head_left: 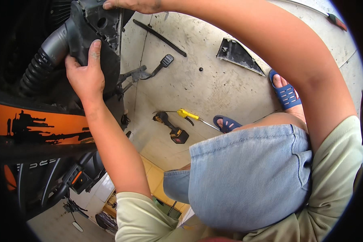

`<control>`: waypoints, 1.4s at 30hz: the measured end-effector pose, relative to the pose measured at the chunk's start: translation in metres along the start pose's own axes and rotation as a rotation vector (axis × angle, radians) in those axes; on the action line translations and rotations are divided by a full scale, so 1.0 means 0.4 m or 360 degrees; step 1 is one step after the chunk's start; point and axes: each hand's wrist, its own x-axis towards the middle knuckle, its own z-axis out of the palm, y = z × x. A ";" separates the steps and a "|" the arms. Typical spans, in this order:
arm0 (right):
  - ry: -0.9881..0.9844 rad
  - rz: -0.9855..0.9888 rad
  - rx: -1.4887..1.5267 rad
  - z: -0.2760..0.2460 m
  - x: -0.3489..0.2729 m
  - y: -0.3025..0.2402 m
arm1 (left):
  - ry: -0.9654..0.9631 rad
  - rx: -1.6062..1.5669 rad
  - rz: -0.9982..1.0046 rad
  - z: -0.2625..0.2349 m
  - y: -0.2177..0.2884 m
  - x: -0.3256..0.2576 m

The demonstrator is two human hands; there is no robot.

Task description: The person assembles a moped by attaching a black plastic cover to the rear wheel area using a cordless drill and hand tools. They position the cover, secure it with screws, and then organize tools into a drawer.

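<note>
A black plastic air box (78, 30) with a round hole in its side sits on the vehicle at upper left. From it a ribbed black intake hose (34, 68) runs down to the left. My left hand (86, 78) grips its lower edge, the thumb up along the face and the fingers partly hidden behind. Reaching across the top of the view, my right hand (133, 5) holds the box's upper right corner, with some of its fingers out of view. Dirt marks the box's exposed edge.
An orange body panel (40, 125) and a foot pedal (166, 60) belong to the vehicle. On the floor lie a cordless drill (169, 127), a yellow-handled air blow gun (187, 114), a black strip (159, 37), a triangular black panel (238, 56) and a red-and-black-handled tool (337, 22).
</note>
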 end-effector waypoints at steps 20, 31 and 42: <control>-0.0044 0.0368 -0.0876 -0.051 -0.057 -0.112 | 0.0048 0.0799 0.0003 0.014 0.005 0.044; -0.3750 0.0019 -0.1745 0.227 -0.236 -0.177 | 0.0007 0.0285 0.0097 -0.044 0.062 -0.004; -0.2292 0.0923 -0.1897 0.236 -0.514 0.106 | -0.0371 0.0315 -0.0200 -0.144 0.094 -0.030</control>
